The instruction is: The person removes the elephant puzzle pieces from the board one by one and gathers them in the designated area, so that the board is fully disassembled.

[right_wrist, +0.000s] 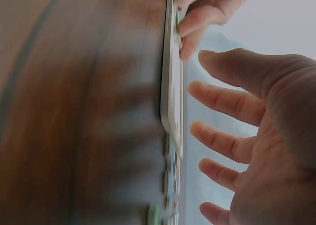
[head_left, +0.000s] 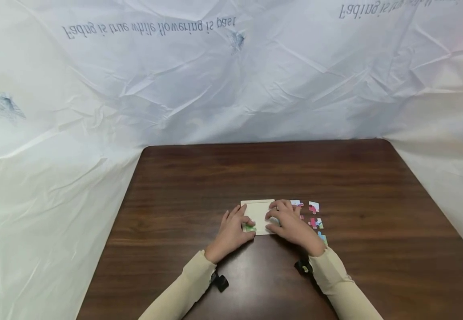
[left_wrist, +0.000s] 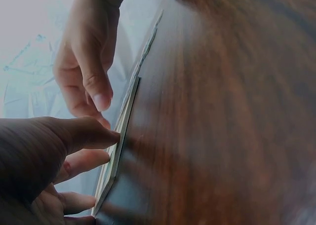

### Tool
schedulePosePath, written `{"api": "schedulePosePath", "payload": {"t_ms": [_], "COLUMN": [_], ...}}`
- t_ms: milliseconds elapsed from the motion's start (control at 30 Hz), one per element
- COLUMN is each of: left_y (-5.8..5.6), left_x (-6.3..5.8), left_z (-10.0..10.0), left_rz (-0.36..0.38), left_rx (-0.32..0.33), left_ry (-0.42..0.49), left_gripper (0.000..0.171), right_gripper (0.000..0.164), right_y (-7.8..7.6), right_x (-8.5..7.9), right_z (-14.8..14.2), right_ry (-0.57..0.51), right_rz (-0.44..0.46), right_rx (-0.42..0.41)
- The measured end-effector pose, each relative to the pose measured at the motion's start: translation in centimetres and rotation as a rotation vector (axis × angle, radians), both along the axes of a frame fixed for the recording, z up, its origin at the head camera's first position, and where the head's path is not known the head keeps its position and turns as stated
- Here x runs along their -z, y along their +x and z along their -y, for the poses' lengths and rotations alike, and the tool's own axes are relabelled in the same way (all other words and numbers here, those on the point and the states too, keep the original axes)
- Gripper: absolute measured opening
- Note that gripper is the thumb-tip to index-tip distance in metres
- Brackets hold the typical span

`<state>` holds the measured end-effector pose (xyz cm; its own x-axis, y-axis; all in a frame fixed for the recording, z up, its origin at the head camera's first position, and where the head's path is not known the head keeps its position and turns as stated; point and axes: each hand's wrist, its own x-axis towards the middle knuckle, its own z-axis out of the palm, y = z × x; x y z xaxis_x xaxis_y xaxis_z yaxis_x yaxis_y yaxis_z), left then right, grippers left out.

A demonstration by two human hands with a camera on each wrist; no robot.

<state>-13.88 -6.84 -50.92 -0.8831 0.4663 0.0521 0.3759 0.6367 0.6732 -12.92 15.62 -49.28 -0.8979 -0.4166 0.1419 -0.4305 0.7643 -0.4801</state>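
A shallow pale puzzle tray [head_left: 260,211] lies flat on the table, its middle bare. My left hand [head_left: 234,226] rests at the tray's left front corner, with fingers along the left side. The thumb and forefinger touch down beside a green puzzle piece [head_left: 250,228] in that corner. Above the right part of the tray is my right hand [head_left: 293,226], its fingers spread and slightly bent. In the right wrist view, its fingertips [right_wrist: 200,129] stand apart from the tray, with nothing between them. A small bluish patch under this hand is mostly hidden.
Several loose puzzle pieces [head_left: 316,223] in pink, blue and green lie right of the tray, some partly covered by the right hand and wrist. The dark wooden table [head_left: 199,173] meets white sheeting [head_left: 215,102] at its back and sides.
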Motion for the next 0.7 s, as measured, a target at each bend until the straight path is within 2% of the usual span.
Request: {"api": "schedulePosePath", "payload": {"t_ms": [433, 700], "left_y": [-0.1, -0.3], "left_x": [-0.3, 0.0], "left_z": [0.1, 0.0], "left_rz": [0.014, 0.016], "left_rx": [0.004, 0.002], "left_ry": [-0.012, -0.015], "left_gripper": [0.013, 0.012], "right_gripper": [0.016, 0.019], "right_y": [-1.2, -1.6], "right_x": [0.1, 0.1], "right_z": [1.5, 2.0], "right_ry": [0.038, 0.047], "right_rz": [0.041, 0.068], "right_rx": [-0.026, -0.036]}}
